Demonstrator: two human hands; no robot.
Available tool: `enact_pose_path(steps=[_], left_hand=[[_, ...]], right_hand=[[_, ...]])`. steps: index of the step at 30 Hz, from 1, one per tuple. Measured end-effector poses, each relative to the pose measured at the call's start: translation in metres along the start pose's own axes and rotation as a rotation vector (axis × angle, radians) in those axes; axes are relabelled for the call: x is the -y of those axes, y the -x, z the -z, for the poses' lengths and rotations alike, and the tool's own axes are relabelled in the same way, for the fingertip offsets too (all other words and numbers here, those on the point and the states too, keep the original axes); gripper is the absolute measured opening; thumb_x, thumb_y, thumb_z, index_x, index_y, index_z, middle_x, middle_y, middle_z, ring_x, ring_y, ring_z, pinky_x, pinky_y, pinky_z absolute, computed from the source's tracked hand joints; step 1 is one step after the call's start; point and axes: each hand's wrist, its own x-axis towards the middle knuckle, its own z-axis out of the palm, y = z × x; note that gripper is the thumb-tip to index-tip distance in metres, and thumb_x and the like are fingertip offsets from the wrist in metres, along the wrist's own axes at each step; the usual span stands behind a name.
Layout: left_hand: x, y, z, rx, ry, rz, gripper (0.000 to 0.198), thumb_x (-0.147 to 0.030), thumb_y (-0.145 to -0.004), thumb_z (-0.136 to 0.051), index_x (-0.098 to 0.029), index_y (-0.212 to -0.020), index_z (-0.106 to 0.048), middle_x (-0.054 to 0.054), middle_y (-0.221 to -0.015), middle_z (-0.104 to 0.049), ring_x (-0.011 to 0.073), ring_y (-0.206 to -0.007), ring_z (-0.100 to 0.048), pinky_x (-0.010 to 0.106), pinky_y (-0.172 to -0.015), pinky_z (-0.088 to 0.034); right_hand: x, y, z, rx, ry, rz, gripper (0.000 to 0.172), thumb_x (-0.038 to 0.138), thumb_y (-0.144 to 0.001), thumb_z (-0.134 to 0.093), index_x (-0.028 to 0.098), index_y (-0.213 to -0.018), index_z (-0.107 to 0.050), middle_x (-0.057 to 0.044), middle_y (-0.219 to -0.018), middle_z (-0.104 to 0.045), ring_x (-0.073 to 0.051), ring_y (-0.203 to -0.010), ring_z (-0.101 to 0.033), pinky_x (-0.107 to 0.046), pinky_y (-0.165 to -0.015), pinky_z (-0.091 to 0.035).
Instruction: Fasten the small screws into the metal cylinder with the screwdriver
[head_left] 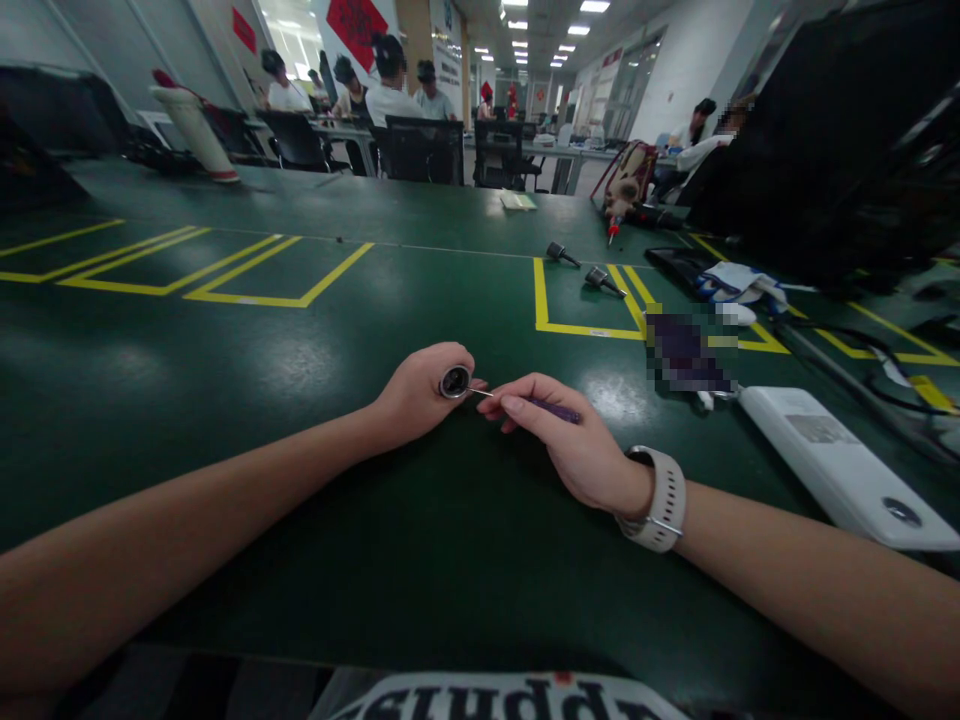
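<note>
My left hand (424,395) is closed around a round part (454,381) with a silver rim and a dark hollow end facing me. Most of that part is hidden in the fist. Between the fingertips of my right hand (555,430) lies a slim screwdriver (556,409) with a dark purple handle. Its thin metal shaft points left and reaches the edge of the round part; whether the tip touches it I cannot tell. Both hands are low over the green table (420,560).
Two black pieces with metal stems (604,281) lie near yellow tape (585,329). To the right are a phone (686,352), a white power bank (847,465), cables and a cloth (742,284). A patterned bag (630,175) and a pale cylinder (196,132) stand farther back. People sit beyond.
</note>
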Motion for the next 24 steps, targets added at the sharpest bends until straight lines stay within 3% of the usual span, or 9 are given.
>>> enact_pose_path(steps=[6,11,15,24], left_hand=[[-0.0009,0.0009,0.0003,-0.023,0.058,-0.02,0.02,-0.025,-0.08,-0.057,-0.017,-0.066,-0.046,-0.004,-0.063,-0.046,0.0095,-0.056,-0.044,0.022,-0.053,-0.034],[-0.002,-0.0003,0.0002,0.004,-0.046,-0.02,0.018,-0.023,-0.081,-0.055,-0.017,-0.067,-0.046,-0.003,-0.063,-0.046,0.0102,-0.058,-0.044,0.024,-0.054,-0.033],[-0.0012,0.0001,0.0002,0.034,-0.086,-0.043,0.018,-0.023,-0.082,-0.053,-0.017,-0.067,-0.046,-0.002,-0.064,-0.046,0.0105,-0.059,-0.044,0.024,-0.054,-0.032],[0.0019,0.0015,0.0006,-0.01,0.102,-0.033,0.018,-0.022,-0.079,-0.056,-0.017,-0.065,-0.046,-0.004,-0.061,-0.045,0.0092,-0.056,-0.043,0.022,-0.052,-0.034]], right_hand=[[-0.0004,-0.0016,-0.0004,-0.005,-0.173,-0.077,0.011,0.025,-0.086,-0.056,0.02,-0.09,-0.064,-0.004,-0.098,-0.068,-0.015,-0.09,-0.06,-0.03,-0.076,-0.044],[-0.002,-0.0003,-0.0009,-0.052,-0.027,0.003,0.011,0.027,-0.085,-0.058,0.021,-0.088,-0.066,-0.002,-0.093,-0.068,-0.015,-0.087,-0.06,-0.031,-0.076,-0.044],[-0.0017,0.0001,-0.0018,-0.023,0.009,-0.036,0.012,0.028,-0.085,-0.057,0.021,-0.09,-0.065,-0.003,-0.096,-0.067,-0.015,-0.089,-0.06,-0.031,-0.075,-0.045],[0.0025,-0.0028,-0.0012,-0.016,-0.178,-0.107,0.01,0.024,-0.085,-0.056,0.019,-0.087,-0.064,-0.004,-0.097,-0.068,-0.014,-0.087,-0.059,-0.03,-0.074,-0.043]])
